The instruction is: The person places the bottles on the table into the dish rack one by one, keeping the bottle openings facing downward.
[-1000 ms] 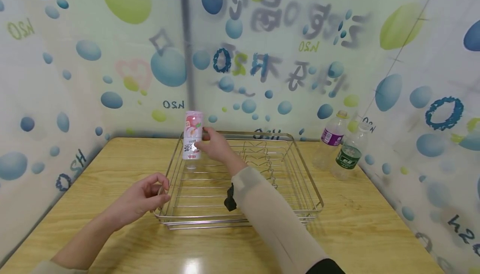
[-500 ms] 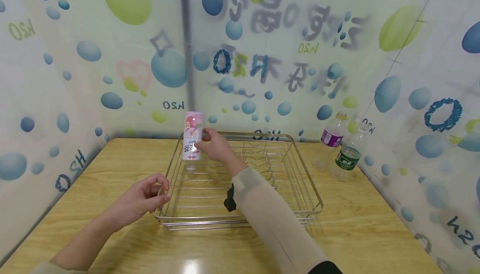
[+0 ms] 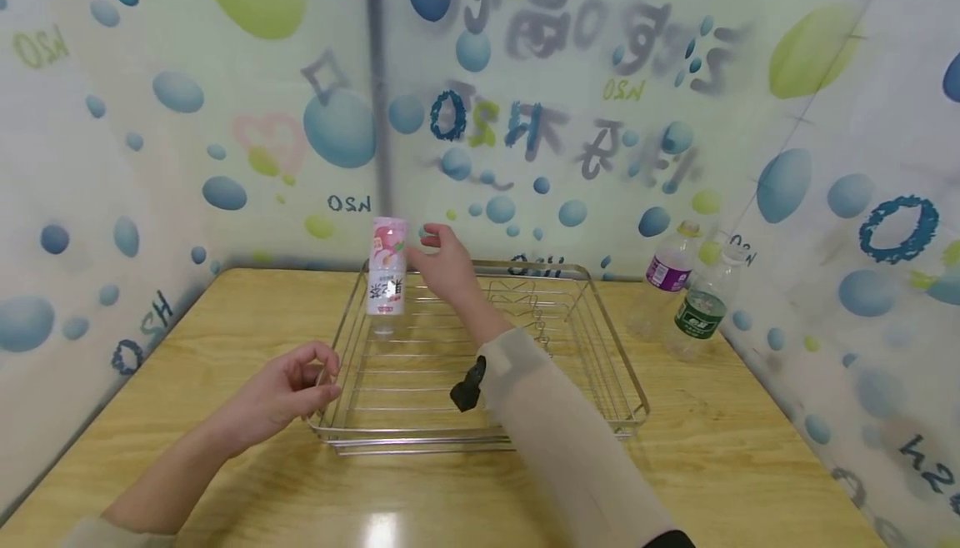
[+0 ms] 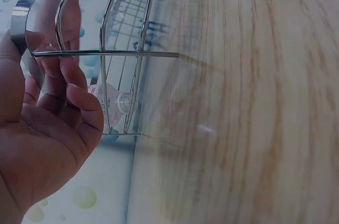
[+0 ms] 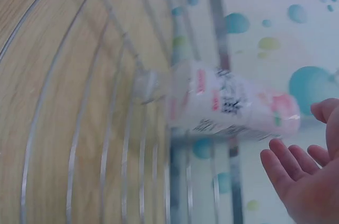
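Note:
A bottle with a pink and white peach label (image 3: 387, 265) stands upside down, slightly tilted, in the back left of a wire dish rack (image 3: 480, 435). My right hand (image 3: 450, 269) is just right of the bottle with nothing in its grasp. In the right wrist view its loosely spread fingers (image 5: 291, 166) are apart from the bottle (image 5: 233, 102). My left hand (image 3: 288, 394) grips the rack's front left rim. The left wrist view shows the fingers (image 4: 79, 97) curled about the flat metal rim (image 4: 20, 17).
Two clear plastic bottles stand on the wooden table (image 3: 720, 465) right of the rack, one with a purple label (image 3: 667, 275), one with a green label (image 3: 700, 315). A patterned curtain (image 3: 525, 156) encloses the back and sides. Wavy wire dividers (image 3: 536, 315) stand inside the rack.
My right hand has let go of the peach-labelled bottle and moved slightly up and right of it. The bottle stays in the rack; my left hand keeps its hold on the rim.

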### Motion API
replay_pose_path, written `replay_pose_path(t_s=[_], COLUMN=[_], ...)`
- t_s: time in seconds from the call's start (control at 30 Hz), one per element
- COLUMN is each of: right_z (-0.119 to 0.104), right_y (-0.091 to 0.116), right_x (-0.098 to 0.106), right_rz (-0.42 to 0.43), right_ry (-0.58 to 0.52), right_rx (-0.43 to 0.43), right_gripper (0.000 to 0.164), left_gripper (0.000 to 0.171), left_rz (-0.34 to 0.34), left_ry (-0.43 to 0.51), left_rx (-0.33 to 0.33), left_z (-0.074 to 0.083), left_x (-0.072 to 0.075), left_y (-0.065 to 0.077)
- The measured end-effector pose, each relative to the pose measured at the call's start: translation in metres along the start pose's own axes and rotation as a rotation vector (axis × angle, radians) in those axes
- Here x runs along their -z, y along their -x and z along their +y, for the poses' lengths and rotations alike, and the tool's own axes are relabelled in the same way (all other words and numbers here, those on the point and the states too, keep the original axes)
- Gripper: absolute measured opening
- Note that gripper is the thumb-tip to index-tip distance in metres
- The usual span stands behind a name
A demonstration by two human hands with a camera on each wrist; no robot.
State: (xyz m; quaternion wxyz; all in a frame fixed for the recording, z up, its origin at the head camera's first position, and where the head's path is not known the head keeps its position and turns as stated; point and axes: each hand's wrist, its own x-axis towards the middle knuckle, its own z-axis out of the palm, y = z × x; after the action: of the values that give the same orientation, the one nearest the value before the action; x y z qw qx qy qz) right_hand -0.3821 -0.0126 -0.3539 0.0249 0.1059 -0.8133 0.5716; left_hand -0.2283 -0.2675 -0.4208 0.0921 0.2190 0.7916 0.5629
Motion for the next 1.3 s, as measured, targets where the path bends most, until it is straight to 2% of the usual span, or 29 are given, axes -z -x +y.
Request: replay_pose_path(t_s=[0.17, 0.3, 0.43, 0.6, 0.83, 1.1, 1.3], right_z=[-0.024, -0.042, -0.058, -0.061, -0.038, 0.005, 0.048], right_y=[0.009, 0.02, 0.037, 0.056, 0.085, 0.117, 0.139], right_x=[0.017, 0.037, 0.067, 0.11, 0.166, 0.221, 0.265], right_rz=[0.0, -0.041, -0.068, -0.055, 0.011, 0.073, 0.13], right_ry=[-0.082, -0.166, -0.226, -0.228, -0.087, 0.081, 0.151], right_rx=[0.059, 0.118, 0.173, 0.232, 0.208, 0.116, 0.099], right_gripper=[0.054, 0.052, 0.049, 0.047, 0.047, 0.052, 0.053], left_gripper=[0.017, 0.017, 0.017, 0.02, 0.017, 0.025, 0.025], left_rz=[-0.012, -0.012, -0.008, -0.005, -0.007, -0.018, -0.025], left_ry=[0.019, 0.027, 0.025, 0.014, 0.008, 0.027, 0.03], left_rx=[0.009, 0.016, 0.017, 0.015, 0.02, 0.024, 0.025], left_z=[0.001, 0.001, 0.003, 0.004, 0.003, 0.003, 0.006], left_x=[0.0, 0.001, 0.0, 0.001, 0.002, 0.002, 0.0], left_y=[-0.001, 0.0, 0.0, -0.001, 0.001, 0.002, 0.0])
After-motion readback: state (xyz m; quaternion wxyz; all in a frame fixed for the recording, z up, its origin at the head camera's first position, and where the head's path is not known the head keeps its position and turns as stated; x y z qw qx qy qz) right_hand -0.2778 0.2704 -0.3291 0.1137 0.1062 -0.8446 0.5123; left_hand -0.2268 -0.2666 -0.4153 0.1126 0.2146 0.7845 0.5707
